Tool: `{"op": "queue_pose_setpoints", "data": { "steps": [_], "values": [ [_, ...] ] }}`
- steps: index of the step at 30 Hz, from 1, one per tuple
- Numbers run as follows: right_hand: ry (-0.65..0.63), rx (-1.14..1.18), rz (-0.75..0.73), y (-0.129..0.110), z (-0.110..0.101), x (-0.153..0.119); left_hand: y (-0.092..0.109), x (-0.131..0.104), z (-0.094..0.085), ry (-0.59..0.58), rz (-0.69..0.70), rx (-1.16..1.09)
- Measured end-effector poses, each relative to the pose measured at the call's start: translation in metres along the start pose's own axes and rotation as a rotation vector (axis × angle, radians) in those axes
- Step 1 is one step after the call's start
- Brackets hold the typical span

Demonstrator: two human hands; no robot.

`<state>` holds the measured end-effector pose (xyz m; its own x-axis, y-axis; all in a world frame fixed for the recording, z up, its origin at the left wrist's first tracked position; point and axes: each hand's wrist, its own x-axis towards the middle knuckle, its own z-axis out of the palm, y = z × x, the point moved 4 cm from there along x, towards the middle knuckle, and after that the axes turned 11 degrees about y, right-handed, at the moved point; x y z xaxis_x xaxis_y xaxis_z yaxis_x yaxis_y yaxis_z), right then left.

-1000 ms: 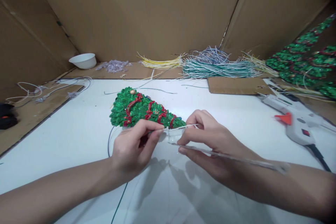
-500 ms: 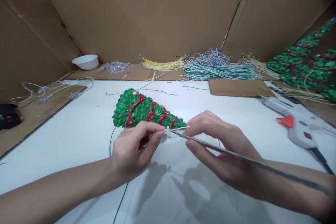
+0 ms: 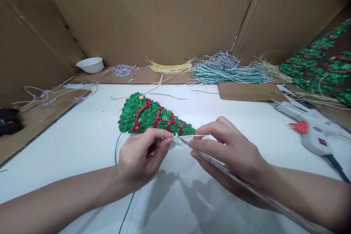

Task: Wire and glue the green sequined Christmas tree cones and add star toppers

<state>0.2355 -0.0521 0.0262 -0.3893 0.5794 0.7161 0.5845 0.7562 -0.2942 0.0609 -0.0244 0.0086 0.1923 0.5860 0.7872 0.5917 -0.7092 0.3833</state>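
Observation:
My left hand [image 3: 142, 153] is closed, its thumb and index finger pinching a thin white wire [image 3: 189, 135]. My right hand [image 3: 233, 153] grips long, slim tweezers [image 3: 216, 161], which slant down towards the lower right. Their pointed tip meets the wire at a tiny pale loop or knot beside the left fingertips. The wire's free end runs past the right index finger; whether that finger presses it is unclear. Just beyond both hands lies a glittery green Christmas tree ornament [image 3: 148, 117] with red garlands, its narrow top pointing right. The left hand partly covers its near edge.
At the right lies a white glue gun [image 3: 315, 135] with an orange trigger. Bundles of yellow wires [image 3: 170, 66] and green wires [image 3: 230, 74], a white bowl [image 3: 91, 65] and clear beads [image 3: 122, 70] line the back. More green trees [image 3: 323, 62] stand far right, inside cardboard walls [image 3: 164, 14].
The tweezers have swung, their rear end dropping lower. My right fingers have shifted, the index finger lifting along the wire, which now lies straighter. My left hand has barely moved.

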Motion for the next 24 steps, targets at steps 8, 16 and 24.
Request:
{"op": "queue_pose_setpoints", "data": {
  "steps": [8,16,24],
  "values": [
    [-0.047,-0.094,-0.138,-0.0031,-0.0006,-0.0018,0.0012,-0.0008,0.0007,-0.022,-0.005,-0.024],
    [-0.064,-0.165,-0.134,-0.0036,0.0011,-0.0031,0.0003,-0.0022,0.0024,-0.029,-0.015,-0.035],
    [-0.080,-0.164,-0.097,-0.0054,0.0020,-0.0012,0.0006,-0.0009,0.0043,-0.049,-0.013,-0.027]
  ]
}}
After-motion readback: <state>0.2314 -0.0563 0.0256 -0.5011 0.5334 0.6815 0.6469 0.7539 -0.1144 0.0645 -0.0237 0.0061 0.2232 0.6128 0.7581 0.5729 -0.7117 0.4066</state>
